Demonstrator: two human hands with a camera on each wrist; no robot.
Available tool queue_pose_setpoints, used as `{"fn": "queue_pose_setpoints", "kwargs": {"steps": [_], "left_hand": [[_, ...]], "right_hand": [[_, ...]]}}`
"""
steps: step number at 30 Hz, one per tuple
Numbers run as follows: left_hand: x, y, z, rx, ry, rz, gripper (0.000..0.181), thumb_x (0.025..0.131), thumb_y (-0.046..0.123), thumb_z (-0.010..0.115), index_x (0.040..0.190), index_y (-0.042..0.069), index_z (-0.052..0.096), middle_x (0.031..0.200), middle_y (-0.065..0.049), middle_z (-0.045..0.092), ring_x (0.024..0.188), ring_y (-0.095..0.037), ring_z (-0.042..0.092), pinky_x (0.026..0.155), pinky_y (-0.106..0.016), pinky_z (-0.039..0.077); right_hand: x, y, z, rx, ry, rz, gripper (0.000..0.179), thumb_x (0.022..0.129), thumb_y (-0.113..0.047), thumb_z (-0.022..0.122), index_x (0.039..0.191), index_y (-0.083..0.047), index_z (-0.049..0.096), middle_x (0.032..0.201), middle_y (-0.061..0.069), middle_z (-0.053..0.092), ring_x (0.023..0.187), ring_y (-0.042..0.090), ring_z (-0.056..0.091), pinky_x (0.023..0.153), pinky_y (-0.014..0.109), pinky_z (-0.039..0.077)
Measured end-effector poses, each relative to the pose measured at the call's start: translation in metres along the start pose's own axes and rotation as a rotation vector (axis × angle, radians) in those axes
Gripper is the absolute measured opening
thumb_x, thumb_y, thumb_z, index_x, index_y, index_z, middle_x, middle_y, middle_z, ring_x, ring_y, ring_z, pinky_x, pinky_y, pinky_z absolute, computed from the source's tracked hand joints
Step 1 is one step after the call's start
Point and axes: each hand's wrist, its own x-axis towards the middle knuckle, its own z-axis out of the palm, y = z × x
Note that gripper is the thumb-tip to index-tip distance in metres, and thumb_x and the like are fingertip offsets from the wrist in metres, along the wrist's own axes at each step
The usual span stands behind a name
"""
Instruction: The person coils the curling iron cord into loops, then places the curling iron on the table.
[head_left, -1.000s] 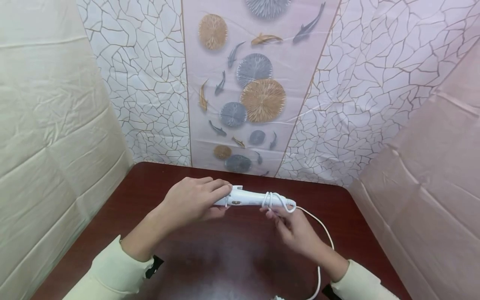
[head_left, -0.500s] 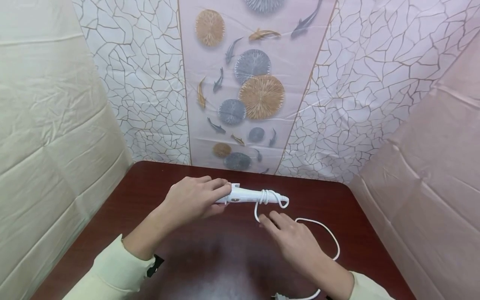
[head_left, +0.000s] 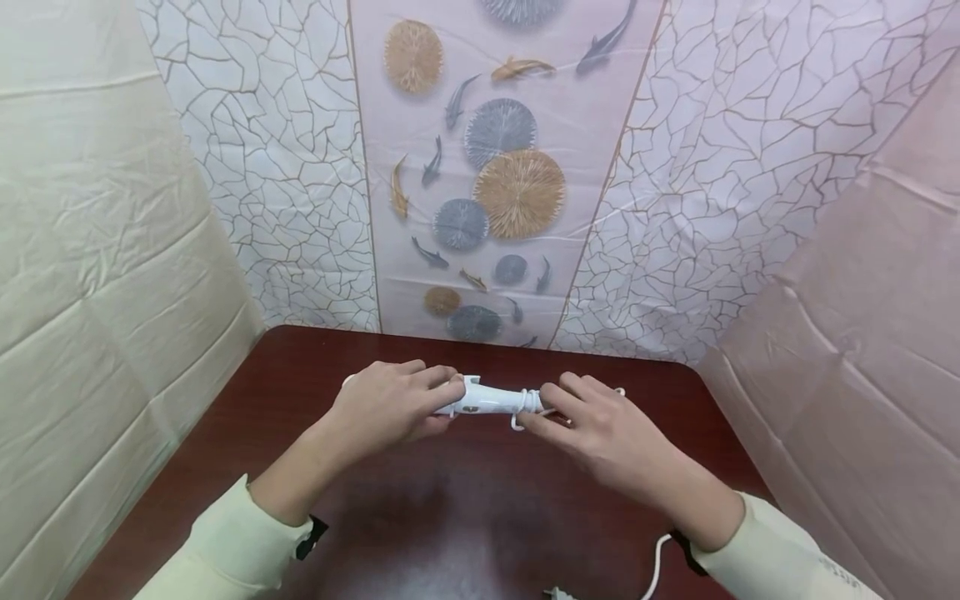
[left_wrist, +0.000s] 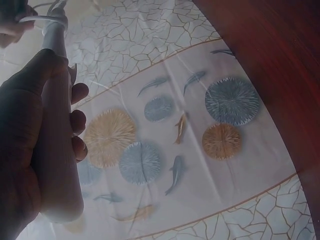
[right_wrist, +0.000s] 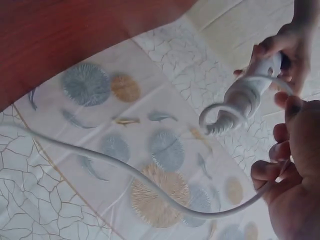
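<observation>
My left hand (head_left: 390,402) grips a white hair styling iron (head_left: 491,401) round its thick barrel, holding it level above the table. In the left wrist view the barrel (left_wrist: 57,165) has a rounded end, and several fingertips curl over it. A white cord (right_wrist: 115,162) is wound in loops round the handle's tail, near the springy cord sleeve (right_wrist: 223,123). Beside that end, my right hand (head_left: 600,425) pinches the cord between thumb and fingers. The right wrist view shows the cord running from these fingers (right_wrist: 267,171) off to the left.
A dark red-brown table (head_left: 450,517) lies beneath. The cord's plug (head_left: 558,593) rests at its near edge, partly cut off. Patterned cloth (head_left: 300,167) hangs behind the table, with plain cloth walls (head_left: 97,275) on either side.
My right hand moved down from the handle with a loop of cord, then back up to the tail end. The left hand keeps its grip on the styling iron, almost still.
</observation>
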Motion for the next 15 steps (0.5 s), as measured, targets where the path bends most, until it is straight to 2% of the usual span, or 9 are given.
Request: {"fn": "queue_pose_setpoints", "kwargs": {"steps": [4, 8, 12, 15], "left_hand": [[-0.001, 0.002, 0.003, -0.005, -0.004, 0.010, 0.031, 0.085, 0.037, 0.074, 0.109, 0.027, 0.058, 0.109, 0.013, 0.071, 0.076, -0.010, 0.067, 0.048, -0.028, 0.049], [-0.001, 0.003, 0.005, -0.011, 0.002, 0.016, 0.031, 0.084, 0.037, 0.074, 0.109, 0.028, 0.058, 0.108, 0.013, 0.071, 0.075, -0.010, 0.066, 0.049, -0.028, 0.050], [-0.002, 0.004, 0.006, -0.018, 0.009, 0.023, 0.029, 0.084, 0.035, 0.074, 0.108, 0.029, 0.059, 0.107, 0.013, 0.071, 0.075, -0.010, 0.066, 0.049, -0.029, 0.050], [-0.003, 0.005, 0.007, -0.012, 0.011, 0.025, 0.028, 0.084, 0.035, 0.073, 0.108, 0.029, 0.060, 0.108, 0.014, 0.071, 0.076, -0.010, 0.066, 0.050, -0.028, 0.051]], "right_hand": [[0.004, 0.010, 0.003, 0.033, 0.073, -0.007, 0.021, 0.104, -0.020, 0.054, 0.101, -0.010, 0.072, 0.085, 0.001, 0.055, 0.071, 0.016, 0.048, 0.059, 0.024, 0.045], [0.000, 0.022, 0.010, 0.008, 0.122, 0.067, 0.028, 0.097, -0.037, 0.066, 0.092, -0.010, 0.070, 0.078, -0.002, 0.053, 0.061, 0.011, 0.047, 0.052, 0.024, 0.045], [-0.008, 0.036, 0.016, -0.015, 0.111, 0.179, 0.037, 0.088, -0.051, 0.071, 0.085, -0.015, 0.067, 0.075, -0.005, 0.053, 0.056, 0.008, 0.047, 0.047, 0.026, 0.044], [-0.014, 0.044, 0.019, 0.040, 0.068, 0.236, 0.032, 0.088, -0.048, 0.073, 0.087, -0.016, 0.070, 0.079, -0.005, 0.055, 0.060, 0.009, 0.051, 0.051, 0.027, 0.047]]}}
